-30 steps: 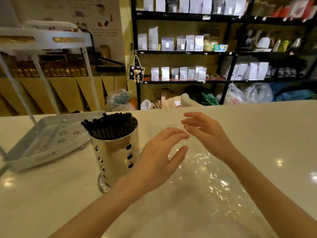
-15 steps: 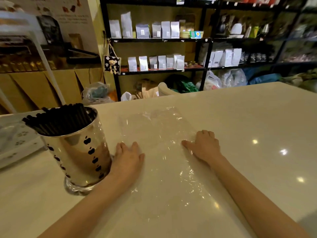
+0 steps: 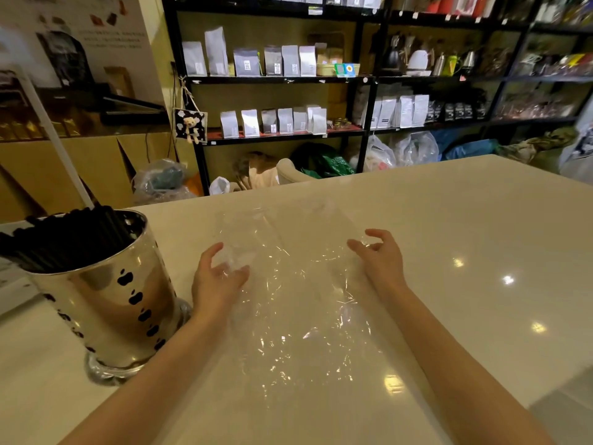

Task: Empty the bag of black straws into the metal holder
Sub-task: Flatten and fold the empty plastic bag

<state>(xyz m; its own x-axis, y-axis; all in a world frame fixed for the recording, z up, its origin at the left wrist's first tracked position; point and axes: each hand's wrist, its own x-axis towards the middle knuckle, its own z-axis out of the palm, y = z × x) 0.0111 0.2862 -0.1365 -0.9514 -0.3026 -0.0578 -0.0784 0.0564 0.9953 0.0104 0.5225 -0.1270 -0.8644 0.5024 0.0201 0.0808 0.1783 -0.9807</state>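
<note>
A shiny metal holder [image 3: 109,293] with black cut-out holes stands at the left of the counter, packed with black straws [image 3: 67,239] that lean left. A clear plastic bag [image 3: 288,284] lies flat and crinkled on the counter between my hands, with no straws in it. My left hand [image 3: 215,277] rests on the bag's left edge, fingers curled and pinching the film. My right hand [image 3: 378,258] sits on the bag's right edge, its fingers bent around the plastic there.
The cream counter [image 3: 449,252] runs to a far edge and drops off at the lower right. A white rack post [image 3: 54,136] rises behind the holder. Black shelves [image 3: 279,81] with pouches and bags stand beyond the counter.
Both hands came down from above the bag, pressed flat on it, and now curl up at its two side edges and grip the film. The view has shifted right, and the holder sits further left.
</note>
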